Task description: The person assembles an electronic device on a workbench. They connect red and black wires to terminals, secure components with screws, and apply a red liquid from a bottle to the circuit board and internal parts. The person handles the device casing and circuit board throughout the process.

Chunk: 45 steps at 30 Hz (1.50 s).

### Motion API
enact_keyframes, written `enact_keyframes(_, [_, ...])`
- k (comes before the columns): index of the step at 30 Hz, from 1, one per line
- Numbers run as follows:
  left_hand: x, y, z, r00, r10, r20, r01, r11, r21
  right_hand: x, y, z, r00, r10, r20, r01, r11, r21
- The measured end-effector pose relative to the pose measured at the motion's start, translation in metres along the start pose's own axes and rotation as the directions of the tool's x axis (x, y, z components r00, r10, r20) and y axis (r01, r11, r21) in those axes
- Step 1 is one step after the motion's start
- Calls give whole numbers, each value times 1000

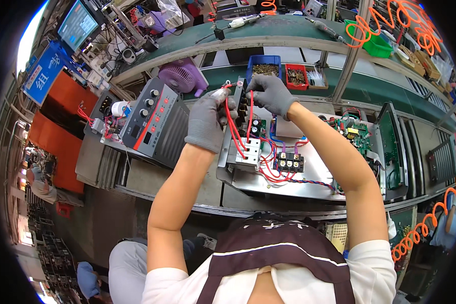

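Red wires [231,126] rise from a white circuit breaker [248,152] at the left end of an opened machine chassis [268,189]. My left hand [206,120], in a grey glove, is closed round these wires near their upper ends, where a ring terminal [228,82] sticks out. Another red wire [251,114] runs up to my right hand [272,95], also gloved, whose fingers pinch it beside the black end panel [239,99]. In front of the right forearm, a black terminal block [289,162] carries several screws and wires. Green circuit boards [350,133] fill the chassis's right side.
A finished-looking machine with a knobbed front panel [154,117] stands at the left. Behind the chassis are a purple fan [180,77], a blue bin [264,62] and a red bin [296,76] of small metal parts. Orange coiled hoses [362,33] hang at the right.
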<state>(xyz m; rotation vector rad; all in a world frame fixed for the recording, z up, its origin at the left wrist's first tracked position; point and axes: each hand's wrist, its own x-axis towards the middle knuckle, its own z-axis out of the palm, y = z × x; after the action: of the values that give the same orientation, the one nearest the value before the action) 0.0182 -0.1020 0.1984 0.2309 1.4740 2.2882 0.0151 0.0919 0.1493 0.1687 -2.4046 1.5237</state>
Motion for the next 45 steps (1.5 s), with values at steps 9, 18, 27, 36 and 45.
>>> enact_keyframes(9, [-8,-5,15,984,179,-18,-176,979,106,5,6,15,982,-150,-114,136,983,-122])
enact_keyframes(18, [-13,-2,25,976,207,62,-215,962,169,-13,-31,-41,976,-206,-76,212,972,97])
enact_keyframes(27, [-17,-5,30,930,365,38,-358,879,315,-42,-54,-13,757,-647,-94,416,587,-695])
enact_keyframes(36, [-13,-4,26,942,329,63,-320,832,454,-23,-9,-6,989,-115,-94,90,966,-243])
enact_keyframes(45, [-14,-6,11,808,570,147,-511,554,657,-4,-6,14,993,-105,-55,102,993,-64])
